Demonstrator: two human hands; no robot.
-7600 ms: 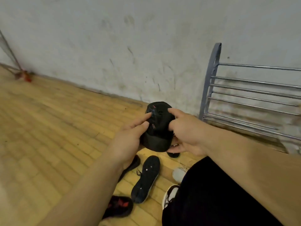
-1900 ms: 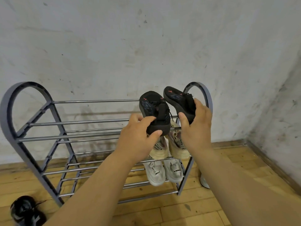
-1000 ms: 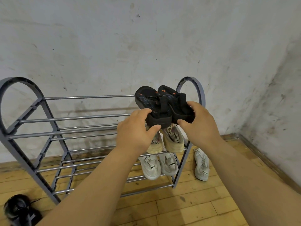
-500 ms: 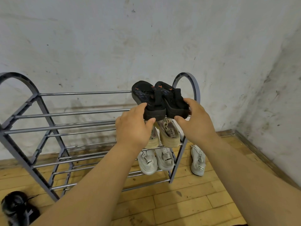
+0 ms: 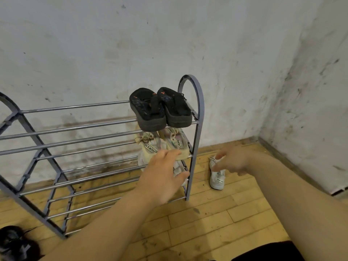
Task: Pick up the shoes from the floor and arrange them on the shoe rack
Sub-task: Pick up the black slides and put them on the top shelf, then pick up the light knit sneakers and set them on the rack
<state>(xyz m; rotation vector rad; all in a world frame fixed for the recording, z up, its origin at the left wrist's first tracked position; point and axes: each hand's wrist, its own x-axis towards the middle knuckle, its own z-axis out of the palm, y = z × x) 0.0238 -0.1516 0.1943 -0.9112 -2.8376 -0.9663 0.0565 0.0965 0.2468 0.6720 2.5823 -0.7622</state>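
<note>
A pair of black chunky-soled sandals (image 5: 160, 108) sits side by side on the top tier of the grey metal-bar shoe rack (image 5: 195, 129), at its right end — above beige lace-up sneakers (image 5: 163, 146) on the tier below. Both hands hang empty in front of the rack: left hand (image 5: 162, 178) fingers loosely spread, right hand (image 5: 233, 159) relaxed and blurred. One white sneaker (image 5: 216, 178) lies on the wooden floor (image 5: 207, 223) beside the rack.

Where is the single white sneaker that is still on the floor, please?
The white sneaker lies on the wooden floor just right of the shoe rack, partly behind the right hand.
</note>
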